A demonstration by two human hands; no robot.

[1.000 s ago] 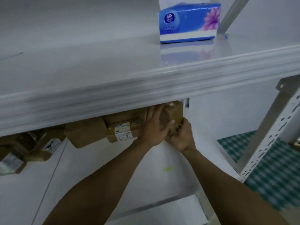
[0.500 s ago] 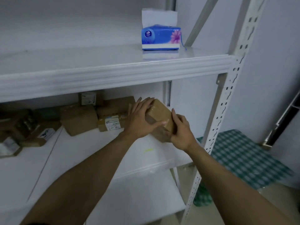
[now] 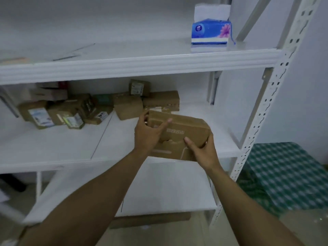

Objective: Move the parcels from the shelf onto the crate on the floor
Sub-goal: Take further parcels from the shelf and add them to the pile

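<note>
Currently: the parcel [image 3: 179, 137] is an oblong brown cardboard box with dented, softened corners. Its surface is matte, with faint pale print on top and a ragged torn strip across the near face. It is held in the air just above the front edge of the middle shelf [image 3: 71, 148], tilted toward the camera. The left hand [image 3: 147, 135] grips the left end, thumb laid across the top, fingers curled round the far side. The right hand [image 3: 202, 150] grips the near right corner, thumb on the front face, fingers wrapped underneath. More brown parcels [image 3: 127, 107] with white labels are clustered at the shelf's back. The shelving is smooth white board on perforated metal uprights [image 3: 266, 103]. A blue tissue box [image 3: 211, 32] stands on the upper shelf [image 3: 124, 68]. A green checked cloth [image 3: 287, 171] lies lower right.
</note>
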